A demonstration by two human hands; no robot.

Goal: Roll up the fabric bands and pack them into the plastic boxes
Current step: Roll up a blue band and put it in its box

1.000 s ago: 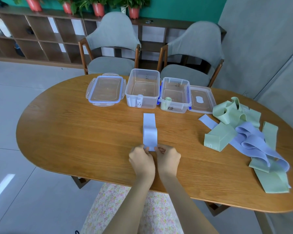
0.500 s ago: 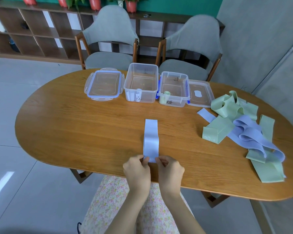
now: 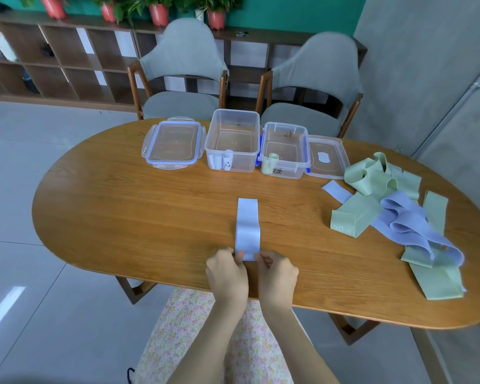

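Note:
A pale lilac fabric band (image 3: 247, 225) lies flat and straight on the wooden table (image 3: 139, 217), running away from me. My left hand (image 3: 226, 270) and my right hand (image 3: 276, 271) pinch its near end from either side. Behind it stand two open clear plastic boxes: the larger box (image 3: 233, 134) holds white rolls at its front wall, the smaller box (image 3: 286, 145) holds one green roll. A loose heap of green and lilac bands (image 3: 394, 214) lies at the right.
Two box lids lie flat on the table, a blue-rimmed lid (image 3: 173, 144) left of the boxes and a clear lid (image 3: 327, 159) right of them. Two grey chairs (image 3: 182, 73) stand behind the table. A low shelf with potted plants lines the far wall.
The view has shifted, so the table sits lower in the picture. Both hands keep pinching the near end of the lilac band, which lies much as before.

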